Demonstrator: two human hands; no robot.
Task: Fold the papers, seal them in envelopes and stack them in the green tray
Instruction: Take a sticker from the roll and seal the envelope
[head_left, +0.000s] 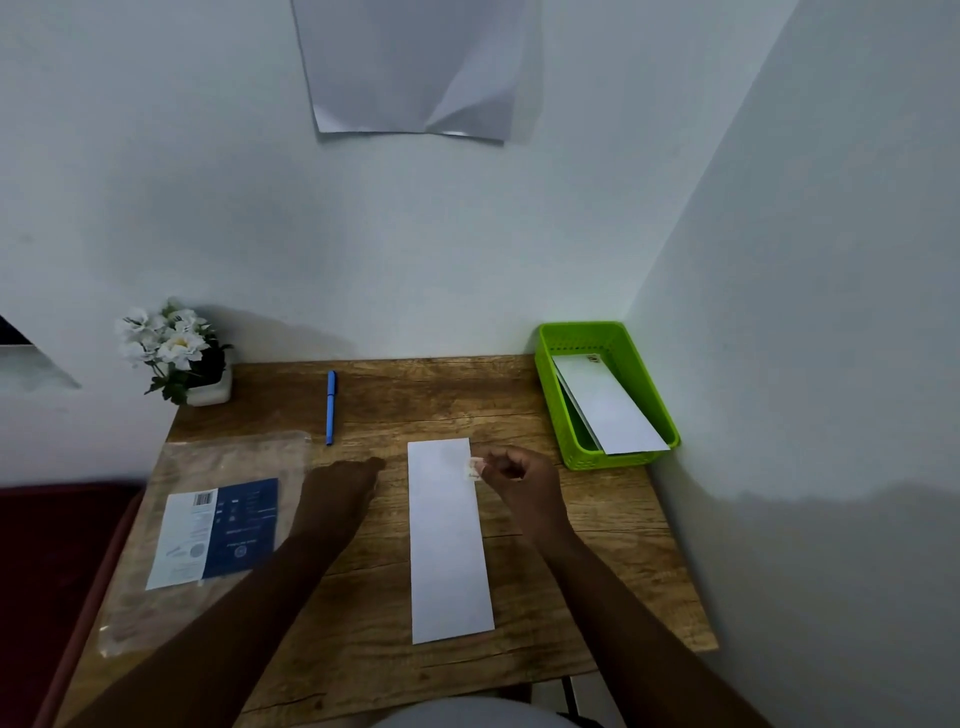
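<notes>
The envelope lay flat and lengthwise on the wooden table, roughly centred between my two arms, its far end pointing at the wall. My right hand sat at the envelope's far right edge, thumb and forefinger pinching a small pale stamp or sticker that overlapped that edge. What was printed on it I could not make out.

My left hand rested on the table just left of the envelope, not touching it. Fingers looked loosely together and pointed away; whether they were flat or slightly curled I could not tell.

Risks as I judged them:
- Nothing pinned the envelope down. Pressing the sticker one-handed could have skated the envelope sideways, leaving it crooked or half off the edge.
- A sticker held that tightly might have clung to my fingertip rather than the paper.

The green tray stood at the far right corner with envelopes already leaning inside, tilted rather than flat; another dropped on top could have slid or propped against the rim.

Further out: a blue pen, a plastic packet on the left, flowers in the far corner.
</notes>
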